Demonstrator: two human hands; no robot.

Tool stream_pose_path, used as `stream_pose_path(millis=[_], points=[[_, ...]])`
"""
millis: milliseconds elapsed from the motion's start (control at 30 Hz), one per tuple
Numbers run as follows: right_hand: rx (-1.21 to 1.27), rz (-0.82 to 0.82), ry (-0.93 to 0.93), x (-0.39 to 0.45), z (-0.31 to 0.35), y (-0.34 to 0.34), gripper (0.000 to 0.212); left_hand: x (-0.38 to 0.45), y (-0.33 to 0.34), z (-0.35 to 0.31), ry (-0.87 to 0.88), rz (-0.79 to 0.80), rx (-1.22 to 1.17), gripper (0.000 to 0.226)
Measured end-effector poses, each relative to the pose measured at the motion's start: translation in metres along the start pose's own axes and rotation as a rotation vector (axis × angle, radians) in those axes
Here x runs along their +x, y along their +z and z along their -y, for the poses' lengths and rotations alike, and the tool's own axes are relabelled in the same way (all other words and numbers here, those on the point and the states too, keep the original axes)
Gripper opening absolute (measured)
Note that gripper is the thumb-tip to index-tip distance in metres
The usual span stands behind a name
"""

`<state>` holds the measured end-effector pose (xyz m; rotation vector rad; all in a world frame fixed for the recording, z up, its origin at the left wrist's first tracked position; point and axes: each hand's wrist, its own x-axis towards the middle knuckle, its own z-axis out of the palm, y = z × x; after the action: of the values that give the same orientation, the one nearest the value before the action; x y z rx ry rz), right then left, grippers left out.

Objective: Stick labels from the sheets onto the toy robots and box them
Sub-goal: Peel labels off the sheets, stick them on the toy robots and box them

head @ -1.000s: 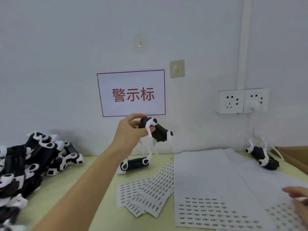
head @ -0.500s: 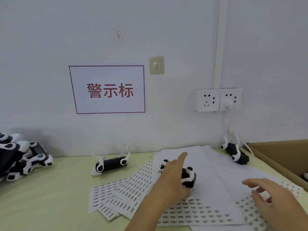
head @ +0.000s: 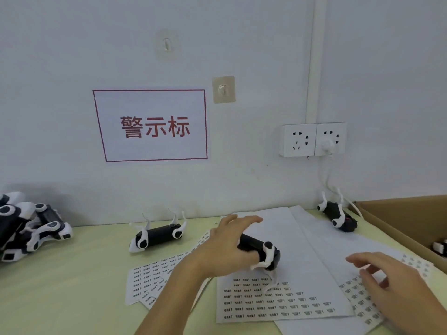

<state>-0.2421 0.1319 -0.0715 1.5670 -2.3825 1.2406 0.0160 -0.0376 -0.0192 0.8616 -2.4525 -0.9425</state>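
The left hand (head: 227, 247) gripped a toy robot (head: 260, 250) on the label sheet (head: 278, 301), not yet labelled, I judge; the right hand (head: 396, 286) hovered with loose fingers; the box (head: 411, 213) was almost empty.

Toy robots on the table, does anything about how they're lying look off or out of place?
Yes. The toy robot by the wall lies on its back with its white legs in the air, and so does the one near the cardboard box. The label sheets at the left are fanned out unevenly.
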Motion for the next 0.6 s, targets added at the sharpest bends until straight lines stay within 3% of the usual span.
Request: stream_pose_path(millis=[100, 233, 433, 500, 600], points=[[-0.001, 0.024, -0.010, -0.002, 0.003, -0.002, 0.038, 0.006, 0.006, 0.004, -0.062, 0.075, 0.077, 0.066], [-0.001, 0.077, -0.033, -0.006, 0.008, -0.004, 0.034, 0.021, 0.020, 0.009, -0.068, -0.058, 0.412, 0.036], [-0.102, 0.273, 0.045, -0.012, 0.018, 0.000, 0.027, 0.027, 0.025, 0.023, -0.212, -0.327, 0.748, 0.034], [-0.152, 0.334, 0.061, -0.015, 0.021, 0.004, 0.023, 0.028, 0.022, 0.026, -0.261, -0.341, 0.763, 0.040], [-0.183, 0.365, 0.062, -0.018, 0.025, 0.007, 0.020, 0.029, 0.021, 0.016, -0.202, -0.360, 0.781, 0.052]])
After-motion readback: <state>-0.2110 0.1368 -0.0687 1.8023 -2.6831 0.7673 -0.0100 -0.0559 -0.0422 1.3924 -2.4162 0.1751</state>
